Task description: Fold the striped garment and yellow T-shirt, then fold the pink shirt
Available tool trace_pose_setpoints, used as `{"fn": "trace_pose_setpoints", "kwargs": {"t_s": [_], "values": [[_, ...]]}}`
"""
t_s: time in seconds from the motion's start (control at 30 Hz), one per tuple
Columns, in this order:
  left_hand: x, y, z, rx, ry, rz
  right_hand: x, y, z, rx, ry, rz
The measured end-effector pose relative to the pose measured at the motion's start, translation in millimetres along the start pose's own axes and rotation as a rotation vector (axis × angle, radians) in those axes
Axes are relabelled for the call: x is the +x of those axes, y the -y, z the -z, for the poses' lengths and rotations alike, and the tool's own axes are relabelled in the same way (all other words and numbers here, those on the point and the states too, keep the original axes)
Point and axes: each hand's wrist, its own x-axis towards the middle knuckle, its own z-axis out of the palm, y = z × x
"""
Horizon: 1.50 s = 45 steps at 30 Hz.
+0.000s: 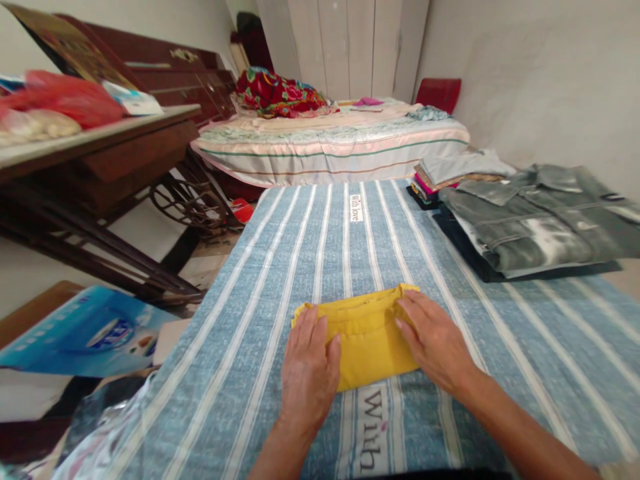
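Note:
A folded yellow cloth point(367, 337) lies on a blue sheet with white stripes point(330, 247) in front of me. My left hand point(309, 370) rests flat on the cloth's left end, fingers stretched out and together. My right hand point(434, 340) lies flat on its right end, fingertips on the yellow fabric. Neither hand grips anything; both press down on the cloth.
A stack of folded clothes topped by a grey-green denim jacket point(540, 217) sits at the right. A second bed point(330, 143) with a red flowered cloth point(277, 93) stands beyond. A dark wooden sewing table point(95, 160) stands on the left, with a blue package point(90, 330) below it.

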Motion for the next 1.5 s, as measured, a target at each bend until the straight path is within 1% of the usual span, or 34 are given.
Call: {"fn": "trace_pose_setpoints", "kwargs": {"t_s": [0.03, 0.1, 0.2, 0.3, 0.4, 0.53, 0.63, 0.7, 0.77, 0.83, 0.9, 0.97, 1.07, 1.2, 1.3, 1.4, 1.5], "values": [[-4.2, 3.9, -0.8, 0.047, 0.003, 0.018, -3.1, 2.6, -5.3, -0.025, 0.031, 0.017], [-9.3, 6.9, -2.8, 0.119, 0.048, 0.046, -8.1, 3.4, -16.0, -0.077, 0.095, 0.001], [-10.1, 5.1, -3.9, 0.201, 0.198, 0.089, -12.6, -1.4, -26.6, -0.102, 0.178, -0.029], [-7.7, 3.0, -1.6, 0.244, 0.336, 0.127, -14.4, -4.5, -29.3, -0.108, 0.226, -0.045], [-5.4, 2.6, 0.7, 0.248, 0.39, 0.155, -14.0, -3.8, -28.6, -0.11, 0.246, -0.052], [-3.4, 3.5, 0.0, 0.252, 0.415, 0.16, -9.5, -0.4, -25.4, -0.116, 0.281, -0.081], [-1.6, 6.0, -2.1, 0.269, 0.4, 0.141, -3.3, 2.3, -20.2, -0.113, 0.319, -0.106], [1.3, 7.4, -2.7, 0.268, 0.388, 0.125, 0.7, 4.4, -15.2, -0.106, 0.323, -0.116], [5.8, 6.7, -1.5, 0.263, 0.375, 0.111, 3.0, 8.2, -9.1, -0.109, 0.289, -0.125], [11.2, 3.2, 1.3, 0.265, 0.342, 0.096, 2.9, 14.7, -2.5, -0.119, 0.227, -0.123], [17.0, -2.2, 3.4, 0.26, 0.302, 0.066, 0.9, 23.1, 2.8, -0.112, 0.175, -0.098], [22.4, -6.9, 2.1, 0.239, 0.288, 0.025, -1.5, 30.2, 5.1, -0.088, 0.163, -0.065], [28.8, -8.8, -6.7, 0.212, 0.316, -0.004, -4.1, 33.8, 1.2, -0.064, 0.203, -0.069], [32.5, -5.2, -18.8, 0.222, 0.391, 0.01, -6.2, 28.4, -9.5, -0.059, 0.242, -0.116], [33.2, -4.8, -20.9, 0.231, 0.438, 0.037, -7.3, 25.8, -13.3, -0.072, 0.24, -0.116], [33.5, -5.8, -20.3, 0.24, 0.477, 0.051, -7.7, 26.7, -12.6, -0.083, 0.24, -0.108], [33.9, -5.8, -19.7, 0.252, 0.492, 0.046, -7.9, 28.1, -11.5, -0.093, 0.231, -0.106]]}}
